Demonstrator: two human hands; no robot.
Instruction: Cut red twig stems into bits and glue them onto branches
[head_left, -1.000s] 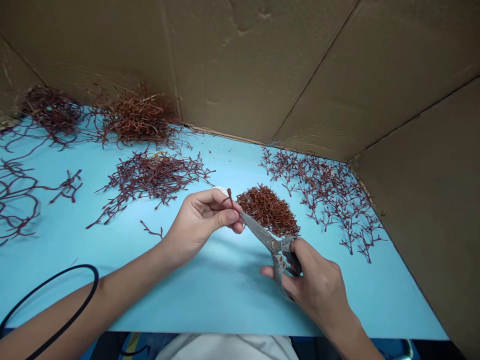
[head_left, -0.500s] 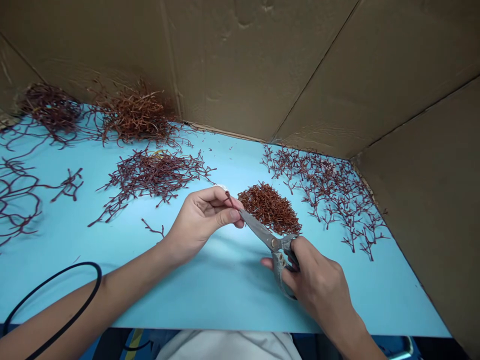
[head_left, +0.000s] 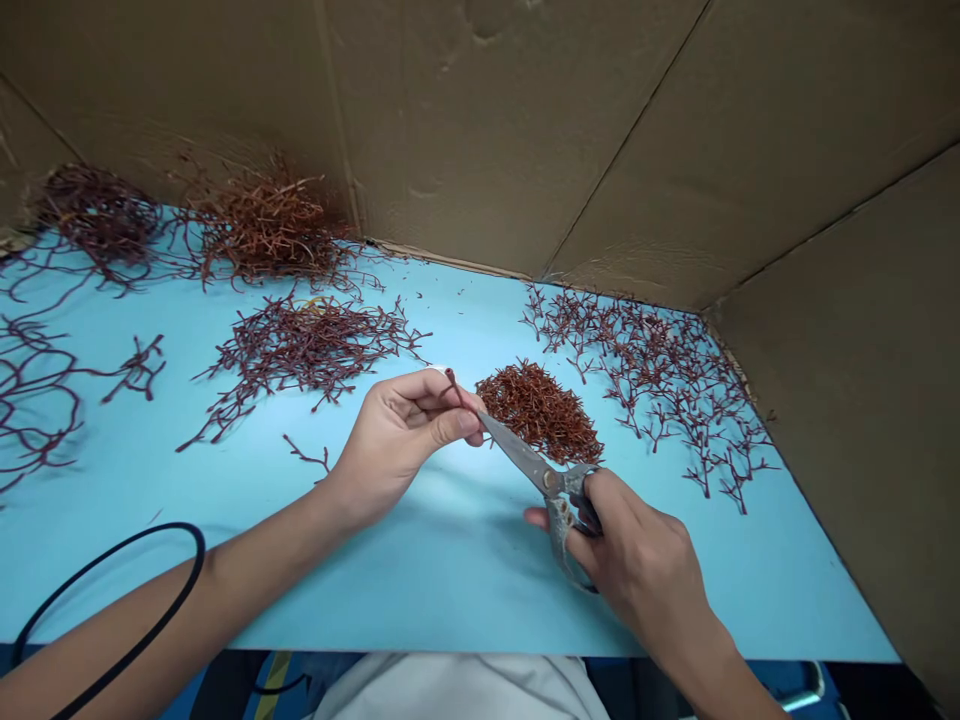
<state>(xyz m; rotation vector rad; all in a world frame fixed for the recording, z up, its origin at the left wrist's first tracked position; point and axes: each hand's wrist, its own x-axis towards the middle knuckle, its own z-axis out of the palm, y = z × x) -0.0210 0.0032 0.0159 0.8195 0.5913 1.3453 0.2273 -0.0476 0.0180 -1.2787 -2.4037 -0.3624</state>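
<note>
My left hand pinches a short dark red twig between thumb and fingers, over the blue board. My right hand grips the handles of a pair of worn grey scissors. Their narrow, closed-looking blades reach up to the left fingertips, with the tip beside the thumb. A dense heap of short reddish-brown twig pieces lies just beyond the blades, touching neither hand.
Several heaps of branched dark red twigs lie on the board, at the middle, back left and right. Long loose stems lie at the left. Cardboard walls rise behind, and a black cord loops over my left forearm.
The whole scene sits slightly higher in the view. My left hand and its twig have risen a little, and the scissors have stayed in nearly the same place relative to it.
</note>
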